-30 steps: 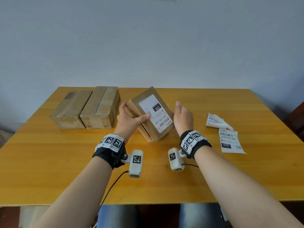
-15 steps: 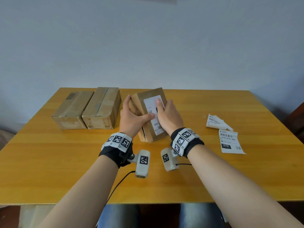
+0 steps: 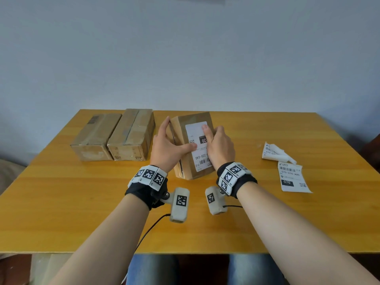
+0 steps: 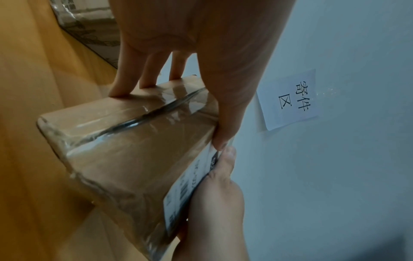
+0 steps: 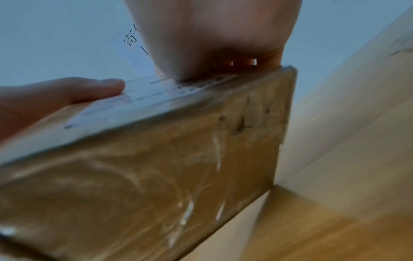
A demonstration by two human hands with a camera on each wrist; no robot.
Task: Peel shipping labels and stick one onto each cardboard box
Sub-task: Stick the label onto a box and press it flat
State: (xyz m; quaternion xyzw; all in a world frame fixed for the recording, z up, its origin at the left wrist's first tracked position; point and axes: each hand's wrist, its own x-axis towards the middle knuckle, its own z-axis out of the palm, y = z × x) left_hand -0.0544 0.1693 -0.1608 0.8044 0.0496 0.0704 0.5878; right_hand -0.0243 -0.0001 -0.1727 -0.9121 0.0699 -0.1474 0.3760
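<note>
Now my left hand [image 3: 167, 148] grips the tilted cardboard box [image 3: 192, 161] on the table [image 3: 61, 202], thumb on its label [image 3: 198, 153], while my right hand [image 3: 221, 148] presses flat fingers onto that label

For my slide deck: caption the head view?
Left hand steadies tilted box while right hand presses label flat.
</note>
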